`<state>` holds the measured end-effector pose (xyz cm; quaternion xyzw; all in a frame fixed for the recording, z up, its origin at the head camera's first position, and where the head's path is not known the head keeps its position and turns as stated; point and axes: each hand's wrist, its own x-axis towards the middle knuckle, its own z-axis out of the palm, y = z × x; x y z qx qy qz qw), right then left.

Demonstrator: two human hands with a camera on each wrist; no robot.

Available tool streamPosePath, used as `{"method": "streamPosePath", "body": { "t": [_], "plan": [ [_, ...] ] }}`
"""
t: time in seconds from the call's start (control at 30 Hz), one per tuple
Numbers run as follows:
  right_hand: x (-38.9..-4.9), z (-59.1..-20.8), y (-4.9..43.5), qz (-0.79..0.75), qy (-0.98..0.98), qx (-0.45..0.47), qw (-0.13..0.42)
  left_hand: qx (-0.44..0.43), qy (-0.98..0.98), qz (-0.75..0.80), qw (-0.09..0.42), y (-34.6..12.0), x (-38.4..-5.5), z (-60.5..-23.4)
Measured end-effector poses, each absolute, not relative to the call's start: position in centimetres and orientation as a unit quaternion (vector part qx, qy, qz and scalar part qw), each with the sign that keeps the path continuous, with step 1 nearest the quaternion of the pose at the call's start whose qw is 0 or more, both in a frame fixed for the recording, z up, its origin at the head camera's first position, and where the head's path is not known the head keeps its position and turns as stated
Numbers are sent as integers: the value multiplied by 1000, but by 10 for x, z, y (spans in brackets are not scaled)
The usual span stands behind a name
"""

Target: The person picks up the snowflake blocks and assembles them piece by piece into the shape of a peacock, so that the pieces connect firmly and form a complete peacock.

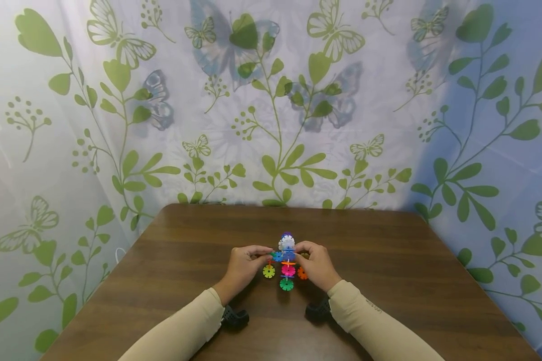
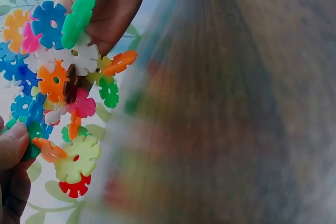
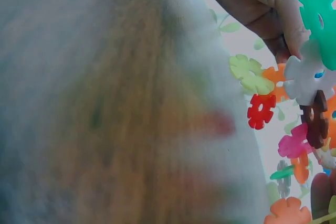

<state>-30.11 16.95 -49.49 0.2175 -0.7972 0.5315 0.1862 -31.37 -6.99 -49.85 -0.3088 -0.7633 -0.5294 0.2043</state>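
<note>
Between both hands, in the middle of the head view, a model of interlocking plastic flower discs (image 1: 288, 269) is held upright over the table. A white disc is near its top, with blue, pink and green ones below. The left hand (image 1: 246, 265) pinches the model's left side; in the left wrist view its thumb presses a dark green disc (image 2: 32, 148). On the opposite side, the right hand (image 1: 318, 263) grips the model with thumb and forefinger. A yellow-green disc (image 1: 268, 272) hangs at the left and an orange disc (image 1: 302, 273) at the right. The right fingertips are partly hidden behind discs.
A brown wooden table (image 1: 185, 240) lies beneath the hands. Behind it hangs a white curtain (image 1: 253, 130) printed with green leaves and butterflies. A black perforated object (image 1: 236, 319) shows by the left sleeve, and a similar black object (image 1: 317, 312) by the right sleeve.
</note>
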Motion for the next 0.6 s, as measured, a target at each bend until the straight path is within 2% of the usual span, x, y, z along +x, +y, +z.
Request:
{"method": "streamPosePath", "body": {
  "t": [0.6],
  "plan": [
    [-301, -489, 178, 493, -824, 227, 163, -325, -763, -532, 168, -74, -318, -502]
  ]
}}
